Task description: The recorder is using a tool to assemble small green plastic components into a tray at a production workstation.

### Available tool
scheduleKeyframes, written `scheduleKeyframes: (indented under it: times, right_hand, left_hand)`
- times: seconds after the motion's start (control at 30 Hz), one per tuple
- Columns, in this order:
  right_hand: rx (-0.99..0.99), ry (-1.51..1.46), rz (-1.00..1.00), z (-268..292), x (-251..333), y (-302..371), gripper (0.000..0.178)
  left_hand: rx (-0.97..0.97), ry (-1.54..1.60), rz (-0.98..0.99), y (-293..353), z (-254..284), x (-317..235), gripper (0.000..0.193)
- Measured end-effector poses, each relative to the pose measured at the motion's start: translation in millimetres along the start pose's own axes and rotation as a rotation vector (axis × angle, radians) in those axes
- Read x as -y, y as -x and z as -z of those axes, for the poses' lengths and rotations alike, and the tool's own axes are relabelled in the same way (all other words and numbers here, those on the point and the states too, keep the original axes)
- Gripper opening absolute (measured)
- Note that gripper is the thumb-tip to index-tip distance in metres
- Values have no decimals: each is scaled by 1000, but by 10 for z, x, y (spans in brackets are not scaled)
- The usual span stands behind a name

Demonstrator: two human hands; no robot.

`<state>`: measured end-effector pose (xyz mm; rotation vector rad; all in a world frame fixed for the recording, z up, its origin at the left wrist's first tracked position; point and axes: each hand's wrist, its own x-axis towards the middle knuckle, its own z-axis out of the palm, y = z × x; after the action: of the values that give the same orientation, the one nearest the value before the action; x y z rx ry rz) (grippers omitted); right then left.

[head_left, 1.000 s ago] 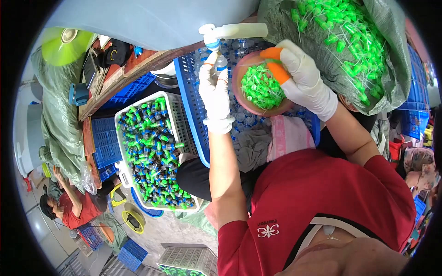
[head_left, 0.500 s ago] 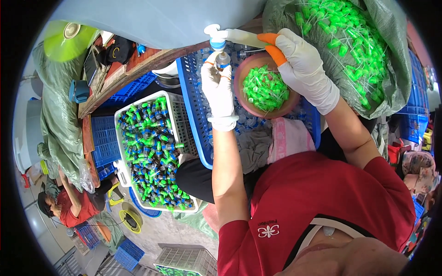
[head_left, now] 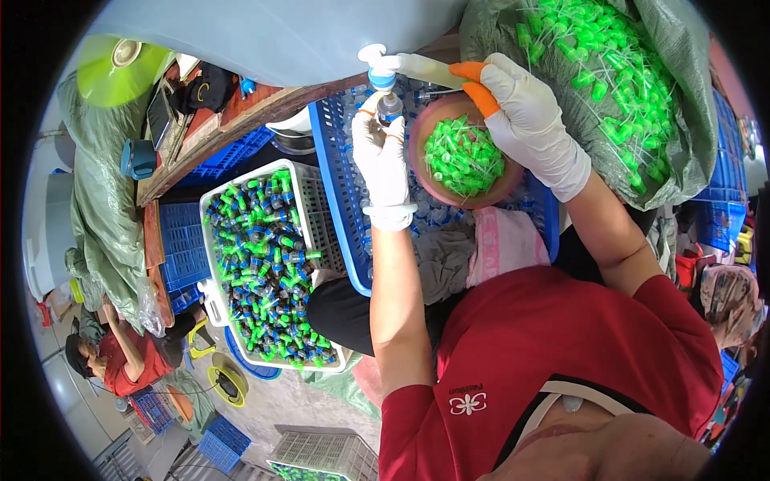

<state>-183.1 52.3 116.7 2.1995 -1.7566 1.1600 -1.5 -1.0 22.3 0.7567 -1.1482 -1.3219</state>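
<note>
Gloved fingers of the left hand (head_left: 382, 164) pinch a small clear plastic bottle with a blue band (head_left: 390, 110) upright, at the upper middle of the frame. Its mouth is just under a white plastic tap with a blue ring (head_left: 382, 78); whether they touch, I cannot tell. Orange-tipped fingers of the right hand (head_left: 525, 112), in a white glove, grasp the far end of the tap's long whitish lever (head_left: 425, 68). Behind the tap, a large smooth grey-blue tank (head_left: 273, 36) closes off the top edge.

Below the right hand sits a round pink bowl (head_left: 437, 116) of green droppers, its left rim near the bottle, leaving a narrow gap. Both hands are above a blue slotted plastic basket (head_left: 330, 176) of clear bottles, whose long left side runs beside the left wrist. Further left, a white plastic crate (head_left: 298, 196) brims with green-capped bottles. At upper right, a grey-green woven sack (head_left: 553, 128) bulges close to the right hand, limiting room there. Grey floor (head_left: 281, 413) shows beneath the crate, toward the lower left.
</note>
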Motion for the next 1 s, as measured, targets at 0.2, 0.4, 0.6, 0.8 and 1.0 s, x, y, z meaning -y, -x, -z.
scheduleKeyframes:
  times: [0.2, 0.4, 0.6, 0.8, 1.0]
  right_hand:
    - [35, 7, -13, 37, 24, -4, 29]
    - [-76, -190, -25, 14, 135, 134, 28]
    - [141, 3, 32, -49, 104, 266, 31]
    - [365, 29, 166, -185, 55, 415, 30]
    - [354, -189, -21, -336, 61, 623, 31]
  left_hand:
    - [6, -21, -6, 11, 25, 31, 47]
    - [53, -109, 29, 128, 102, 130, 45]
    - [215, -53, 92, 394, 30, 98, 41]
    - [189, -37, 309, 639, -67, 88, 38]
    - [231, -166, 199, 837, -249, 50, 38]
